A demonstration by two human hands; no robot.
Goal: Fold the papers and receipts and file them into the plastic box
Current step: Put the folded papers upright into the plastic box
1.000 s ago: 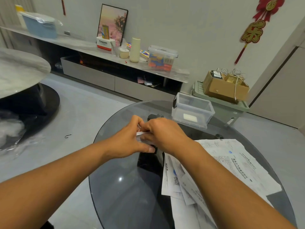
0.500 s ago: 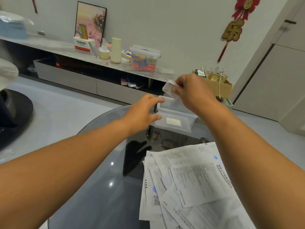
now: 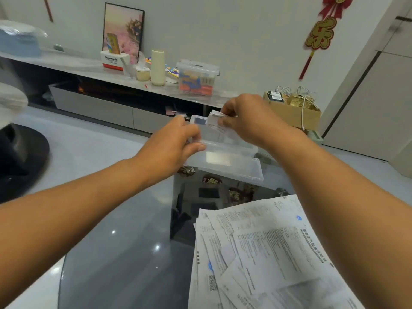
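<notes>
A clear plastic box (image 3: 231,162) stands at the far side of the round glass table (image 3: 124,248). My left hand (image 3: 171,143) grips the box's near left rim with thumb and fingers. Just above the box's open top, my right hand (image 3: 247,119) pinches a small folded receipt (image 3: 215,121). A loose heap of printed papers and receipts (image 3: 267,253) lies on the table near me, at the right.
Beyond the table a long low shelf (image 3: 93,65) carries a framed picture, a cream bottle and a lidded clear tub (image 3: 196,78). A cardboard box (image 3: 294,108) sits on a stand at the right. A dark round table base (image 3: 20,157) is at the left.
Both hands left the fold near the table's middle and reached forward. My right hand carried the folded receipt over the box; my left hand closed on the box's rim.
</notes>
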